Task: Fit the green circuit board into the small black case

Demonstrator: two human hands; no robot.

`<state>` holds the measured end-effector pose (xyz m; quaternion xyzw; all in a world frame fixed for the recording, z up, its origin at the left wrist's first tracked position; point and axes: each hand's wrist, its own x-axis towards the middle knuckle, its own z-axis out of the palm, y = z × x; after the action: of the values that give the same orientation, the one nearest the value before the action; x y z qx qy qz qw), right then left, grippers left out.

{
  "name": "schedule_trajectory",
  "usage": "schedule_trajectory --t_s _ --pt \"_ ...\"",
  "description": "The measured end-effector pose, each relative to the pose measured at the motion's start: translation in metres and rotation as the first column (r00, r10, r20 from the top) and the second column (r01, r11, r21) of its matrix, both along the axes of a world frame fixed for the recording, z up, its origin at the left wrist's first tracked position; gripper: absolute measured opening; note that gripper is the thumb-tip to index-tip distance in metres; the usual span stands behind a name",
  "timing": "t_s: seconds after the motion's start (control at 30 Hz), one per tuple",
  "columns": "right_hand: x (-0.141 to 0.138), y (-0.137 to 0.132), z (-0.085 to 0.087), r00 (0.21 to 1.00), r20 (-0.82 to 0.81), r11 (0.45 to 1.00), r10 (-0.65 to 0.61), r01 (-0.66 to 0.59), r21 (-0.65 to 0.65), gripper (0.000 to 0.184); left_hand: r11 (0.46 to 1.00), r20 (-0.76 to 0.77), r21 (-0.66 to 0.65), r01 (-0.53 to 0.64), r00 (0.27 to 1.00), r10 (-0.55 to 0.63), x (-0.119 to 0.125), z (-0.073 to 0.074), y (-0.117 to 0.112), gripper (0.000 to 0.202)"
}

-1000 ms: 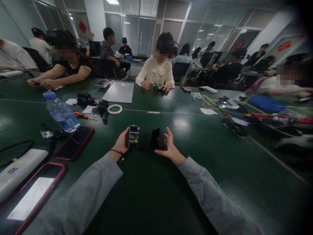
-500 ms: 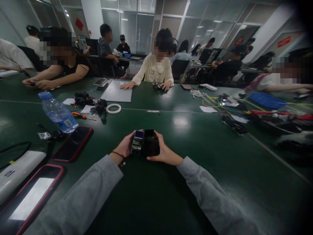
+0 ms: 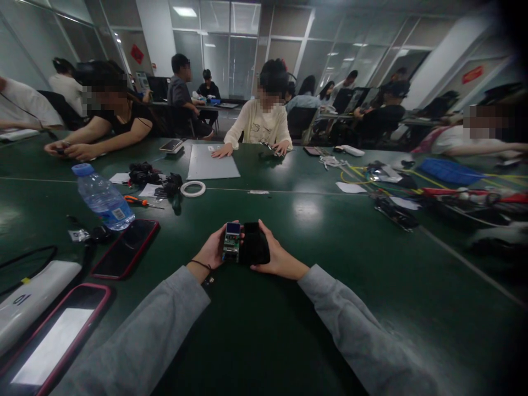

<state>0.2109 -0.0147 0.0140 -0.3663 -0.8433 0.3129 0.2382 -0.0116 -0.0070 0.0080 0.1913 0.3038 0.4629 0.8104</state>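
Side by side above the green table [image 3: 256,330], my two hands hold two small items close together. My left hand [image 3: 212,248] grips a circuit board [image 3: 231,242] with a small screen at its top and exposed components below. Wrapped round the right side of a black casing [image 3: 254,245] is my right hand [image 3: 275,252], its thumb near the lower edge. The casing looks dark inside, and its details are hard to make out. Board and casing appear to touch or nearly touch; I cannot tell which.
To the left lie a phone in a red case [image 3: 126,248], a second phone [image 3: 61,341], a white device [image 3: 37,302] and a water bottle [image 3: 105,195]. An orange screwdriver [image 3: 136,201] and a white tape ring [image 3: 193,189] lie farther off. Across sits a person [image 3: 259,126]; cables [image 3: 379,176] clutter the right.
The view has tilted up slightly. The board has turned a little more upright in my left hand. Across the table, the person's grey panel has shifted right.
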Motion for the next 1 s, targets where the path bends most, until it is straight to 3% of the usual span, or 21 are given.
schedule_trajectory --t_s 0.2,0.27,0.4,0.53,0.7,0.87,1.0 --pt "-0.009 -0.018 -0.002 0.988 0.008 0.983 -0.157 0.155 0.095 0.111 0.997 0.033 0.031 -0.067 0.997 0.066 0.000 -0.001 0.000 0.033" --pt "-0.016 -0.026 -0.001 0.981 0.033 0.969 -0.194 0.186 0.164 0.091 0.996 0.066 0.016 -0.087 0.994 0.086 -0.001 -0.001 0.000 0.031" --pt "-0.019 -0.028 0.003 0.983 0.090 0.952 -0.162 0.132 0.277 0.046 0.991 0.133 -0.006 -0.131 0.982 0.131 -0.005 0.000 0.001 0.027" --pt "-0.003 -0.020 0.001 0.978 0.008 0.921 -0.209 0.194 0.337 0.023 0.989 0.183 -0.014 -0.144 0.972 0.144 -0.008 -0.001 0.002 0.025" --pt "0.012 -0.017 -0.006 0.962 -0.035 0.872 -0.273 0.262 0.413 0.027 0.989 0.213 -0.027 -0.146 0.966 0.148 -0.009 -0.001 0.001 0.031" --pt "0.009 -0.022 -0.004 0.966 0.040 0.871 -0.256 0.212 0.444 0.035 0.982 0.241 -0.056 -0.180 0.952 0.188 -0.009 0.007 -0.001 0.053" --pt "-0.002 -0.030 -0.001 0.963 0.102 0.864 -0.249 0.173 0.472 0.037 0.987 0.249 -0.078 -0.141 0.956 0.156 -0.008 0.014 -0.004 0.045"
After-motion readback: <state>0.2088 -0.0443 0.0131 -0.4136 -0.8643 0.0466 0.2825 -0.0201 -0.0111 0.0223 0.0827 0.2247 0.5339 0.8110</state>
